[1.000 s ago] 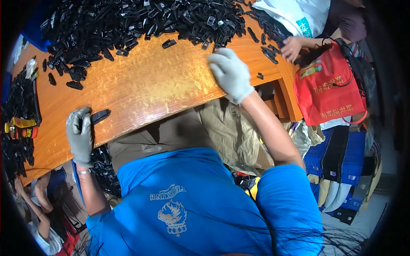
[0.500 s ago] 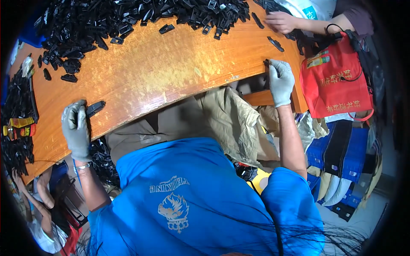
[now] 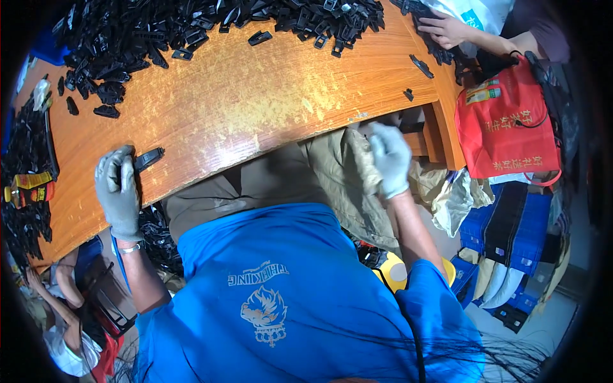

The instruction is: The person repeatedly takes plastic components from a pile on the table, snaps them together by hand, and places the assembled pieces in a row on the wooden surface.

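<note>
At nine o'clock, a black clip (image 3: 150, 158) is seen on the bench (image 3: 217, 108) beside the left hand (image 3: 119, 188), fingers curled; whether it is gripped cannot be told. At two o'clock, the right hand (image 3: 389, 161) is blurred, its fingers unreadable.

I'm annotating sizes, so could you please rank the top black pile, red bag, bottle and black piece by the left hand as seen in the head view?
1. Top black pile
2. Red bag
3. Bottle
4. Black piece by the left hand
</note>
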Action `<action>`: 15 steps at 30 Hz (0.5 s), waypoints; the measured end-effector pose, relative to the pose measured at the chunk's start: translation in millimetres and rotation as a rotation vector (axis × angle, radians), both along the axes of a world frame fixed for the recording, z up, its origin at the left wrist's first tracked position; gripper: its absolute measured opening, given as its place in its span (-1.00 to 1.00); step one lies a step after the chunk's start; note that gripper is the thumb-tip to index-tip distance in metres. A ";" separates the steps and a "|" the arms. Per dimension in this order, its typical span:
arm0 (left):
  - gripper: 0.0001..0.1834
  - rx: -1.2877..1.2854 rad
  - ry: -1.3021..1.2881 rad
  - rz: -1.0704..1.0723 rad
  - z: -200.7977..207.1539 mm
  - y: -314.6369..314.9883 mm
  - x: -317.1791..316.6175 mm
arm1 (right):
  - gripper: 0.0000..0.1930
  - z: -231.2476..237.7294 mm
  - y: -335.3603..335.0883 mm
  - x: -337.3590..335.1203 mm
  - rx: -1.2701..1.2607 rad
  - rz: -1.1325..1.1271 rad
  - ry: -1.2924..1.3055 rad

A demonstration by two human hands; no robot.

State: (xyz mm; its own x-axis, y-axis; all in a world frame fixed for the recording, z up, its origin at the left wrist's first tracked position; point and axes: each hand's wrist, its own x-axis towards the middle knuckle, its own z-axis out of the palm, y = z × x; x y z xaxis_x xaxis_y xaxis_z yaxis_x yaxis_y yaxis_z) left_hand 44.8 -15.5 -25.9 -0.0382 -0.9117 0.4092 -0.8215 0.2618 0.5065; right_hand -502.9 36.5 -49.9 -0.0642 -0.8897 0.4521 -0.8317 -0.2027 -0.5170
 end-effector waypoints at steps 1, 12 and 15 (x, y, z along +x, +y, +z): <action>-0.86 0.003 0.005 0.009 -0.4 -0.3 0.3 | -0.70 -6.9 9.6 20.7 0.093 0.033 -0.019; -0.87 -0.002 -0.030 0.024 7.4 0.7 0.7 | -0.72 -38.6 45.2 88.9 0.362 0.431 0.103; -0.86 0.006 -0.015 -0.009 5.9 -4.4 -4.1 | -0.71 -4.1 16.5 98.5 0.287 0.536 0.146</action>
State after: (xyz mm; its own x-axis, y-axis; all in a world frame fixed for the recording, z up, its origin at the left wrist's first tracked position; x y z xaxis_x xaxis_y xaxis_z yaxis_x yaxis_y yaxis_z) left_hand 40.7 -19.9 -20.0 -0.0521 -0.9137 0.4030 -0.8266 0.2659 0.4959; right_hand -404.4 52.9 -54.0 0.4695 -0.8681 0.1608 -0.7188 -0.4816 -0.5014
